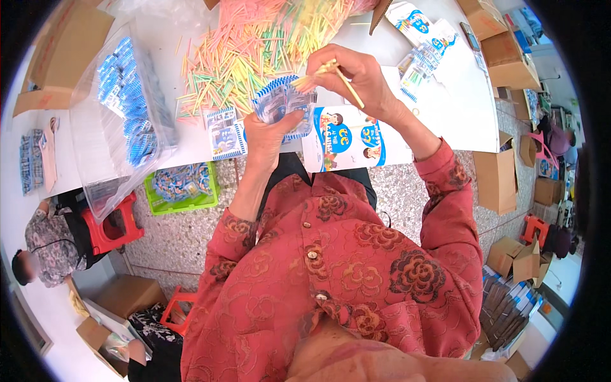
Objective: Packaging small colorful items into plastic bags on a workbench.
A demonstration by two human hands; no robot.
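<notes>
Left hand [267, 137], nearest the body: fingers closed around a small clear plastic packet with blue-and-white printed edges [283, 105], held above the near edge of the white table [458, 95]. Right hand [353, 76], just beyond: fingertips pinched on a small bundle of pale yellow sticks [318, 73], its end touching the packet's mouth. Below the hands lies a white printed card with cartoon figures [347, 146]. Farther back: a loose heap of pink, yellow and green thin sticks [254, 44]. Left: a clear bag of blue packets [127, 108].
</notes>
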